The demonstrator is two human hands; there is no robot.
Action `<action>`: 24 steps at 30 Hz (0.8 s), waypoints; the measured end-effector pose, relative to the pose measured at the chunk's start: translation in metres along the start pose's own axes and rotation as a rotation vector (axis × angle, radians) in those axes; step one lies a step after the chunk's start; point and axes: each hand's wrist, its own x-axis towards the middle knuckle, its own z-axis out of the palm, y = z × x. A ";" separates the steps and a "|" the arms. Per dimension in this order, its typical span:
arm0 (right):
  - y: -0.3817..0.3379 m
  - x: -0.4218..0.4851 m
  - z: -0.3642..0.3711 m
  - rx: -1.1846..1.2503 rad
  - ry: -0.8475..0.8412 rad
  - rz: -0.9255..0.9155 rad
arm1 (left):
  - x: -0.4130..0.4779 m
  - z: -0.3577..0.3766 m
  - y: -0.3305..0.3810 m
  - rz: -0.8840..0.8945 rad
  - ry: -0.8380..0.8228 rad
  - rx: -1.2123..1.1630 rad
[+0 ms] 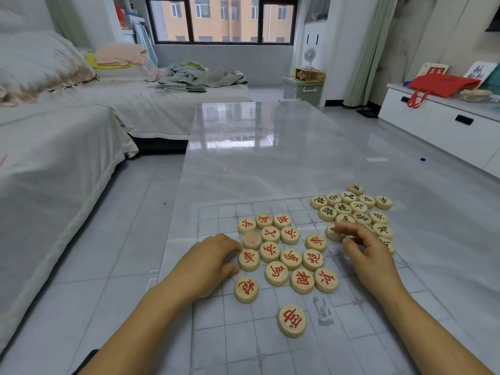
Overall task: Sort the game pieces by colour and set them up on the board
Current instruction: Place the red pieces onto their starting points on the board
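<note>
My left hand (213, 258) lies with fingers bent against the left edge of the red pieces (290, 258), massed on the board (243, 334). My right hand (365, 250) curls loosely over one piece (330, 234) at the near edge of the green pieces (357, 205) by the far right corner; I cannot tell whether either grips anything. I move one piece per hand, turn the blank-faced piece (251, 240) up to read its colour, and keep the groups apart.
</note>
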 end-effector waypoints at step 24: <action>-0.026 -0.015 -0.004 -0.254 -0.362 -0.414 | -0.013 -0.009 0.002 -0.083 -0.065 -0.095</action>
